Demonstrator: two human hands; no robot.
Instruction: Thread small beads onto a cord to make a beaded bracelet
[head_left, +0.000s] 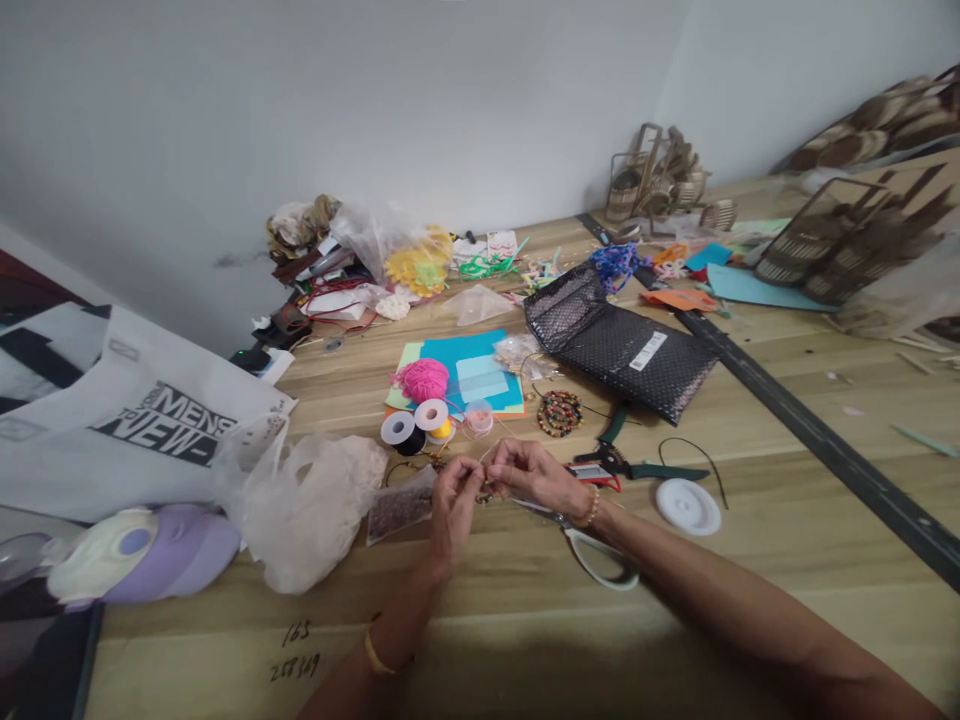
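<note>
Close together over the table, my left hand [456,495] and my right hand [531,476] both pinch with thumb and fingers. A thin pale string [486,455] runs up from the fingertips, and small dark beads show just below them. Whatever else lies between the fingers is too small to make out. Beside my left hand is a clear bag of small dark beads [401,505]. White-handled scissors [604,562] lie partly under my right wrist. A coil of multicoloured beads [560,413] rests beyond my right hand.
Black thread [403,433] and yellow thread [436,424] spools stand by pink yarn [424,380]. Green-handled pliers [667,471], a white spool [688,506] and a black bubble mailer [626,350] lie to the right. A plastic bag [307,510] sits left.
</note>
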